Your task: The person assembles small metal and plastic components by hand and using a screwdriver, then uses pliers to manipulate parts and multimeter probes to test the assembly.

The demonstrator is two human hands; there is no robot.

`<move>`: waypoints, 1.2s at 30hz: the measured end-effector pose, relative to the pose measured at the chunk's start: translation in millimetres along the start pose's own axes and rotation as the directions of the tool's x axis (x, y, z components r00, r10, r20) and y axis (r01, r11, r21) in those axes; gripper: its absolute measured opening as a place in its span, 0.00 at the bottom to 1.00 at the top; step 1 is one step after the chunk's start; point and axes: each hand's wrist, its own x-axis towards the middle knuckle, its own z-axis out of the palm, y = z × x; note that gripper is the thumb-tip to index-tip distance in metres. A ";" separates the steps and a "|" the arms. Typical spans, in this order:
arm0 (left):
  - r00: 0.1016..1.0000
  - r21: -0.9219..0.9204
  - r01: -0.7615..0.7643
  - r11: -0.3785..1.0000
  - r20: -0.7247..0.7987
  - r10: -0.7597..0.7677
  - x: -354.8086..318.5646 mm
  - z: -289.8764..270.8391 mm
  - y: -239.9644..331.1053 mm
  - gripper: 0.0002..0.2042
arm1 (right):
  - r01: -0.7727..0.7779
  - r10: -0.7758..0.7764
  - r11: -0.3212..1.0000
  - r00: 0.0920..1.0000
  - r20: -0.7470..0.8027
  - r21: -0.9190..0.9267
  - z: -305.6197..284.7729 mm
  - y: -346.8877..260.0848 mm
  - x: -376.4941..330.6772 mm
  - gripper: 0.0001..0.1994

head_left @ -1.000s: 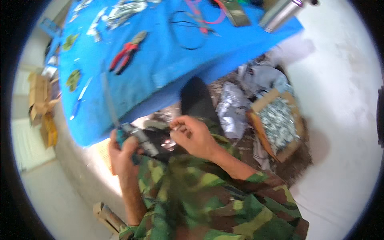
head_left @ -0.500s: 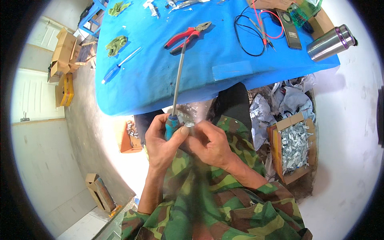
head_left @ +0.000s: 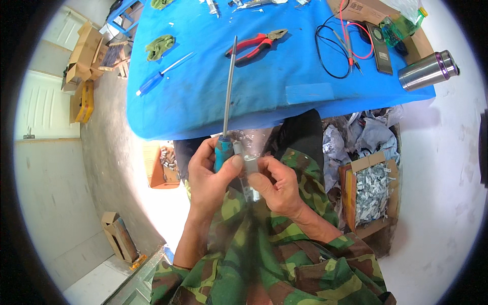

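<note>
Above my lap, my left hand (head_left: 207, 178) is closed around a screwdriver (head_left: 223, 154) with a teal handle, its long metal shaft pointing up past the table's edge. A small silvery-grey flat piece (head_left: 251, 165) is pinched in my right hand (head_left: 279, 189), close beside the left thumb. Its exact kind is too small to make out. A thin, shiny, blurred strip (head_left: 254, 195) shows below it, between the hands; whether the two are joined, I cannot tell. Red-handled pliers (head_left: 255, 46) lie on the blue-covered table (head_left: 193, 109) ahead.
A blue screwdriver (head_left: 163, 74) and green glove-like cloth (head_left: 160, 48) lie on the table's left. At right are a meter (head_left: 378, 48) with leads and a steel flask (head_left: 428, 71). Below stand a box of metallic scraps (head_left: 375, 190) and a smaller box (head_left: 163, 165).
My right fingers have shifted, exposing more of the flat piece and the shiny strip below. The left hand keeps the screwdriver. The table objects appear shifted right in the view.
</note>
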 end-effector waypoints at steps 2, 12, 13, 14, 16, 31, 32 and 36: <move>0.999 -0.055 0.033 0.998 0.020 -0.032 3.1 -0.3 -0.8 0.14 | -0.019 0.019 0.999 1.000 0.000 0.046 0.4 0.5 0.4 0.13; 0.983 -0.255 0.178 0.951 0.083 -0.162 10.3 -1.1 -21.3 0.13 | -0.093 0.099 0.970 0.995 -0.017 0.224 -3.2 17.7 -0.6 0.15; 0.982 -0.249 0.187 0.950 0.067 -0.176 10.4 -0.5 -22.1 0.13 | -0.077 0.088 0.965 0.996 -0.032 0.249 -3.0 21.6 -0.4 0.15; 0.981 -0.246 0.195 0.949 0.049 -0.189 10.8 0.3 -23.1 0.13 | -0.109 0.120 0.958 0.992 -0.027 0.267 -3.8 24.0 0.4 0.15; 0.984 -0.186 0.173 0.967 -0.015 -0.179 11.5 0.7 -22.6 0.13 | -0.172 0.185 0.938 0.983 -0.013 0.302 -5.4 26.4 2.6 0.15; 0.989 0.300 -0.130 0.945 -0.034 0.147 4.5 12.3 -10.1 0.15 | 0.020 -0.044 0.939 0.997 -0.063 -0.343 -14.5 5.9 17.1 0.11; 0.988 0.348 -0.129 0.929 -0.031 0.149 2.4 13.9 -7.2 0.15 | 0.038 -0.070 0.924 0.995 -0.070 -0.380 -13.3 6.0 17.3 0.10; 0.991 0.319 -0.121 0.940 -0.012 0.132 4.2 10.2 -12.9 0.15 | 0.023 -0.057 0.920 0.995 -0.076 -0.392 -11.6 9.7 12.3 0.10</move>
